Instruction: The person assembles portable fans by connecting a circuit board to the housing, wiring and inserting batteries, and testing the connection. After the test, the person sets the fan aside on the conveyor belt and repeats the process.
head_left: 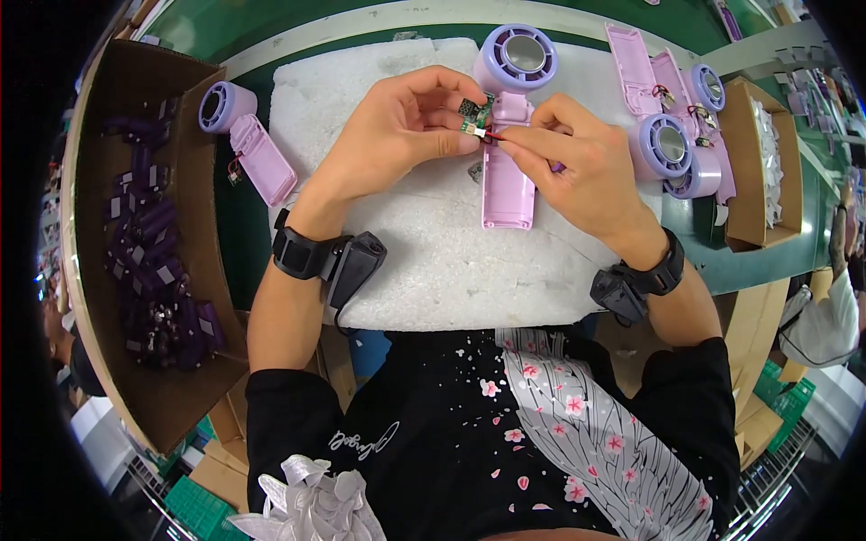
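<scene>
My left hand point(397, 126) is closed on the edge of a small green circuit board point(477, 110), held up over the white foam pad. A white plug point(473, 130) sits at the board's lower edge; whether it is fully seated I cannot tell. Thumb and fingers of my right hand point(573, 162) pinch the red and black wires point(493, 136) just behind that plug. A bit of something purple point(557, 167) shows under my right fingers, mostly hidden. Beneath both hands lies an open pink handle shell point(508, 194), joined to a lilac round fan head point(516, 58).
At the left stands a cardboard box point(171, 81) of purple wired cylinders point(153, 225). Another fan with pink shell point(263, 162) lies beside the foam pad point(406, 270). More lilac fans point(663, 144) and shells crowd the right, next to a box point(744, 180) of white pieces.
</scene>
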Demonstrator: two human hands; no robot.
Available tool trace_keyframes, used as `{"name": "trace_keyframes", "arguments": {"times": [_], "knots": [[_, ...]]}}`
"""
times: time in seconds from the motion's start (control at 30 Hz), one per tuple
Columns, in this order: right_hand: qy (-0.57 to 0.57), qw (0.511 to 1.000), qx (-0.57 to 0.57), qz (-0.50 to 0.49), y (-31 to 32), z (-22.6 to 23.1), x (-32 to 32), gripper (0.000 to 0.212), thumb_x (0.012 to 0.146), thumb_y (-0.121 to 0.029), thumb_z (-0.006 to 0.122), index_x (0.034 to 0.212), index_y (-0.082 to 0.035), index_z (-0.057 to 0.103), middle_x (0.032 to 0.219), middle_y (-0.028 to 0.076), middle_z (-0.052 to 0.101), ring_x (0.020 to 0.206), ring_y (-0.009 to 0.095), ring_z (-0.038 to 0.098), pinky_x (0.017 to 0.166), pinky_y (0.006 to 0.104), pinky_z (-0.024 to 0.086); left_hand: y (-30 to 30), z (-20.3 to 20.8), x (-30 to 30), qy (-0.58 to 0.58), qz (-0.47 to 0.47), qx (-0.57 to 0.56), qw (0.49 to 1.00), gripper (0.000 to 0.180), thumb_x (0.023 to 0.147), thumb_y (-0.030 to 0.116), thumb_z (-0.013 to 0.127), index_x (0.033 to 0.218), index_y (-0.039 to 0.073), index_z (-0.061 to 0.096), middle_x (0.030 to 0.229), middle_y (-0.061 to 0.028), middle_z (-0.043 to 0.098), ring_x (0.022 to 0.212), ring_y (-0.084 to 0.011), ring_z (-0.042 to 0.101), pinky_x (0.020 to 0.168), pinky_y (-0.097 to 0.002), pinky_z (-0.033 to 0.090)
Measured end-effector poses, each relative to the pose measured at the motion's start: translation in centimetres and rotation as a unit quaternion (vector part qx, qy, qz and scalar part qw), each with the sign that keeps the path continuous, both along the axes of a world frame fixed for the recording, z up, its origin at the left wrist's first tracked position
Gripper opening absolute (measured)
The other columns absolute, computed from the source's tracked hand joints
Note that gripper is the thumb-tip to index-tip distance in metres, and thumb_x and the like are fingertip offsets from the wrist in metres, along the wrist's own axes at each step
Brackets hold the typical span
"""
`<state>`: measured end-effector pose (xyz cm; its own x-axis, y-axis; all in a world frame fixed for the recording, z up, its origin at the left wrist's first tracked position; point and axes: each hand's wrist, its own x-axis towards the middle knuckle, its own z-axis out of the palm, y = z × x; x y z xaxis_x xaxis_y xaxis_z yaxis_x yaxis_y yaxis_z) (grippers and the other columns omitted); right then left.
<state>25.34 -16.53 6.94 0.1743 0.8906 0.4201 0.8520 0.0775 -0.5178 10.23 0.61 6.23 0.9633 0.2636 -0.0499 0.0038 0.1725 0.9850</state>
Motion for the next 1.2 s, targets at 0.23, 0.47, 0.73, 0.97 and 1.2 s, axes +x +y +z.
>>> {"name": "trace_keyframes", "arguments": {"times": [0.23, 0.47, 0.73, 0.97, 1.2], "knots": [[-0.005, 1.000, 0.007, -0.003, 0.1, 0.2, -0.1, 0.012, 0.078, -0.010, 0.074, 0.090, -0.007, 0.075, 0.077, 0.004, 0.059, 0.060, 0.015, 0.059, 0.052, 0.0267, 0.046, 0.1, 0.1, 0.1, 0.005, 0.010, -0.007, 1.000, 0.039, 0.077, -0.009, 0.072, 0.113, -0.001, 0.059, 0.102, -0.0044, 0.062, 0.088, -0.0109, 0.062, 0.081, -0.0246, 0.054], [-0.011, 0.999, 0.033, -0.010, 0.2, 0.1, 0.2, 0.013, 0.078, -0.009, 0.075, 0.090, -0.008, 0.075, 0.077, 0.004, 0.059, 0.059, 0.015, 0.058, 0.051, 0.0265, 0.046, 0.0, 0.1, 0.3, 0.010, 0.018, 0.009, 1.000, 0.036, 0.077, -0.007, 0.073, 0.110, -0.001, 0.060, 0.097, -0.0056, 0.064, 0.088, -0.0126, 0.065, 0.082, -0.0258, 0.055], [-0.017, 0.999, 0.042, -0.015, 0.4, -0.2, 0.4, 0.014, 0.078, -0.010, 0.075, 0.092, -0.009, 0.075, 0.076, 0.003, 0.059, 0.057, 0.014, 0.057, 0.049, 0.0266, 0.045, -0.6, 0.2, 0.6, 0.022, 0.047, -0.031, 0.998, 0.035, 0.077, -0.007, 0.073, 0.108, 0.000, 0.061, 0.095, -0.0065, 0.065, 0.086, -0.0125, 0.065, 0.081, -0.0244, 0.055], [-0.022, 0.999, 0.013, 0.043, 0.2, -0.1, 0.6, 0.017, 0.078, -0.011, 0.075, 0.094, -0.006, 0.072, 0.077, 0.004, 0.059, 0.056, 0.014, 0.058, 0.049, 0.0264, 0.045, -1.4, 0.6, 0.6, 0.023, 0.060, 0.033, 0.997, 0.035, 0.079, -0.006, 0.066, 0.114, -0.001, 0.065, 0.098, -0.0083, 0.067, 0.089, -0.0115, 0.065, 0.078, -0.0247, 0.054], [0.081, 0.993, 0.064, -0.048, 0.8, -0.3, -0.5, 0.033, 0.076, -0.007, 0.074, 0.107, -0.006, 0.062, 0.087, 0.006, 0.062, 0.056, 0.013, 0.058, 0.051, 0.0257, 0.045, -2.2, 0.6, 0.5, -0.014, 0.047, 0.147, 0.988, 0.042, 0.081, -0.010, 0.059, 0.123, -0.004, 0.058, 0.112, -0.0106, 0.064, 0.098, -0.0136, 0.061, 0.086, -0.0266, 0.051]]}}
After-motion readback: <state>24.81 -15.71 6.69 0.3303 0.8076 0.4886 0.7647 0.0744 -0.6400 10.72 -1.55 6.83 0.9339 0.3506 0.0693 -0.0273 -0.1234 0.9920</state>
